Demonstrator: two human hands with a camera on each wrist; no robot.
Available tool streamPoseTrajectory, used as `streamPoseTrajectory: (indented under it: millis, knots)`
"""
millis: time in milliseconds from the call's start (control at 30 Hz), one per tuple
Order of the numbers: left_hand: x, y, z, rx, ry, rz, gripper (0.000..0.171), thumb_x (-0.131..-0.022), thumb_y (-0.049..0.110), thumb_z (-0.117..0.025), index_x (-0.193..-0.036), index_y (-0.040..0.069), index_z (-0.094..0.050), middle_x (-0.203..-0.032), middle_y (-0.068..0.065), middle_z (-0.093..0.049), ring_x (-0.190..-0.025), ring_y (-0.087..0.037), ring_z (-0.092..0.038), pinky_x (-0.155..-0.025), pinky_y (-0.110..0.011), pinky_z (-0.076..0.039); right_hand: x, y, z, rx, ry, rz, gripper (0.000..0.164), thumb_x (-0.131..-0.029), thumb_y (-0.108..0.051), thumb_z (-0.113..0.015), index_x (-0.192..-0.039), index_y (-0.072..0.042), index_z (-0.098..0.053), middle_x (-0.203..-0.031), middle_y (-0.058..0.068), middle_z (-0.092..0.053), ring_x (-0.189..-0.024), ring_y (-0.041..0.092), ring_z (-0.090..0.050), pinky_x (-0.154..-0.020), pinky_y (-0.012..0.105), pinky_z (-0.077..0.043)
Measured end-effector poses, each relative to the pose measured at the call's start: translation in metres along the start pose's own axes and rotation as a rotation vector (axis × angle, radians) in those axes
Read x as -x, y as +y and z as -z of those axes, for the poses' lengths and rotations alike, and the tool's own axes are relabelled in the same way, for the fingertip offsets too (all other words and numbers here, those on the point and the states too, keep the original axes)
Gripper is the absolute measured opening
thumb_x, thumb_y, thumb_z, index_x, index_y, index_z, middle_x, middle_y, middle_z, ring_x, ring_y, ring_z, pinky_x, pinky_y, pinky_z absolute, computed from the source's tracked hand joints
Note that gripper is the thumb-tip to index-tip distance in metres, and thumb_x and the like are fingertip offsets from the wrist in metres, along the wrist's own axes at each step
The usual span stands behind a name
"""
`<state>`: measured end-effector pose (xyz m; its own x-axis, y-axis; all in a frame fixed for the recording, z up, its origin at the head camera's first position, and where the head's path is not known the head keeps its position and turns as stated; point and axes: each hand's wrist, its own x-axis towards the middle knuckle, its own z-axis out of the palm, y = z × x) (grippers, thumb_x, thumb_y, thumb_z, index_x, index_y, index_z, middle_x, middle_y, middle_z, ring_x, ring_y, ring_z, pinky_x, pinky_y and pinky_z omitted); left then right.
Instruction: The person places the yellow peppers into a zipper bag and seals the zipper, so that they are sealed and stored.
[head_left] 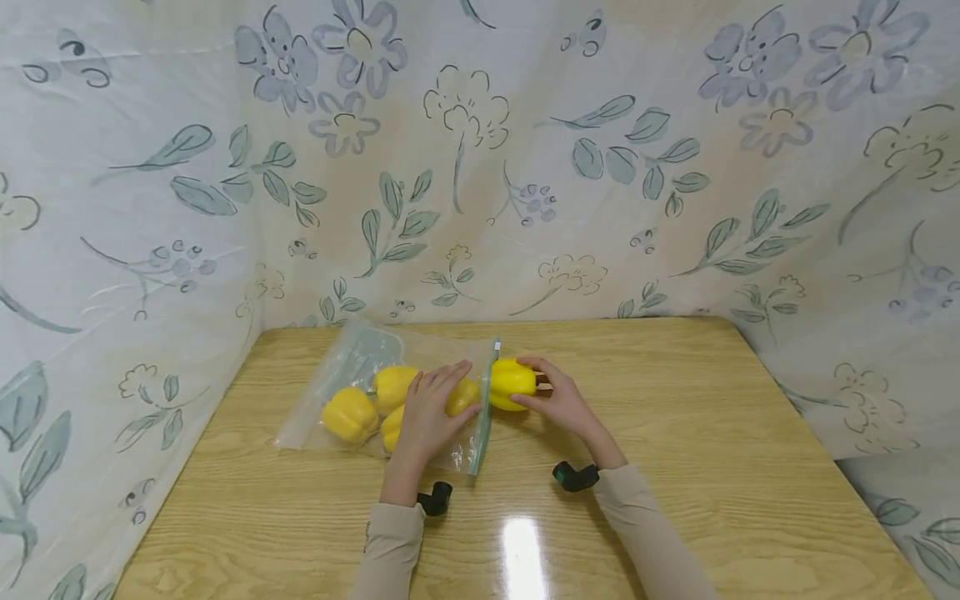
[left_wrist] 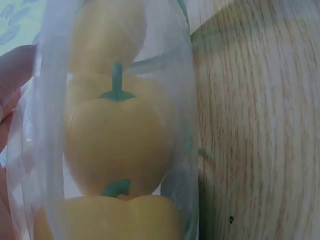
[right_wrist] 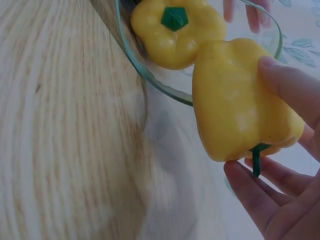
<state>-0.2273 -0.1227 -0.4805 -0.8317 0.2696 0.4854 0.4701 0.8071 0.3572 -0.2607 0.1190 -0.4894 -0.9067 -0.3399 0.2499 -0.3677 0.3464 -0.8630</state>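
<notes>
My right hand (head_left: 564, 403) holds a glossy yellow bell pepper (right_wrist: 240, 100) at the mouth of a clear zip bag (head_left: 307, 417). Its thumb presses one side of the pepper and its fingers support the stem end; the green stem points toward the palm. The bag lies on its side, its green-edged mouth (right_wrist: 167, 91) parted toward the right hand. My left hand (head_left: 433, 417) rests on the bag near that mouth, fingers spread across the plastic. Several more yellow peppers (head_left: 350, 415) lie inside the bag, some partly hidden by the left hand.
A wood-grain table (head_left: 675, 417) lies beneath everything. Floral cloth (head_left: 480, 167) hangs behind it and along both sides. Black wrist cameras (head_left: 576, 477) are worn on both arms, close above the tabletop. A bright light reflection (head_left: 523, 554) shows near the front.
</notes>
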Motion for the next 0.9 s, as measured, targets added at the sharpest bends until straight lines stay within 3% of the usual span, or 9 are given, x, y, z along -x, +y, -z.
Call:
streamPoseTrajectory:
  millis: [167, 333, 633, 900]
  knots:
    - [0.000, 0.001, 0.001, 0.000, -0.010, 0.001, 0.064, -0.081, 0.047, -0.066, -0.137, 0.022, -0.046, -0.139, 0.007, -0.048, -0.125, -0.021, -0.043, -0.108, -0.054, -0.023, 0.005, -0.021, 0.002, -0.026, -0.027, -0.005, 0.057, -0.082, -0.013, -0.071, -0.132, -0.004, -0.046, -0.134, 0.017, -0.047, -0.107, 0.036, -0.054, -0.085, 0.043, -0.052]
    - [0.000, 0.002, 0.001, 0.009, -0.020, -0.006, 0.065, -0.081, 0.047, -0.066, -0.138, 0.023, -0.045, -0.139, 0.006, -0.048, -0.125, -0.021, -0.043, -0.108, -0.055, -0.024, 0.007, -0.030, -0.002, -0.036, -0.052, -0.031, 0.057, -0.083, -0.013, -0.070, -0.133, -0.004, -0.045, -0.136, 0.016, -0.045, -0.111, 0.036, -0.053, -0.088, 0.040, -0.051]
    - [-0.001, 0.004, 0.002, 0.002, -0.011, -0.013, 0.065, -0.081, 0.045, -0.068, -0.137, 0.022, -0.046, -0.138, 0.004, -0.048, -0.125, -0.023, -0.045, -0.108, -0.056, -0.024, 0.000, 0.004, -0.019, -0.044, -0.011, 0.012, 0.059, -0.081, -0.024, -0.072, -0.133, -0.017, -0.045, -0.132, 0.008, -0.047, -0.108, 0.030, -0.055, -0.085, 0.034, -0.053]
    - [-0.001, 0.004, 0.002, 0.001, 0.006, -0.035, 0.066, -0.079, 0.044, -0.070, -0.136, 0.020, -0.048, -0.137, 0.003, -0.050, -0.123, -0.024, -0.046, -0.106, -0.057, -0.025, 0.006, -0.030, -0.020, -0.059, 0.025, -0.009, 0.059, -0.080, -0.010, -0.071, -0.132, 0.000, -0.044, -0.122, 0.023, -0.038, -0.109, 0.046, -0.051, -0.087, 0.047, -0.050]
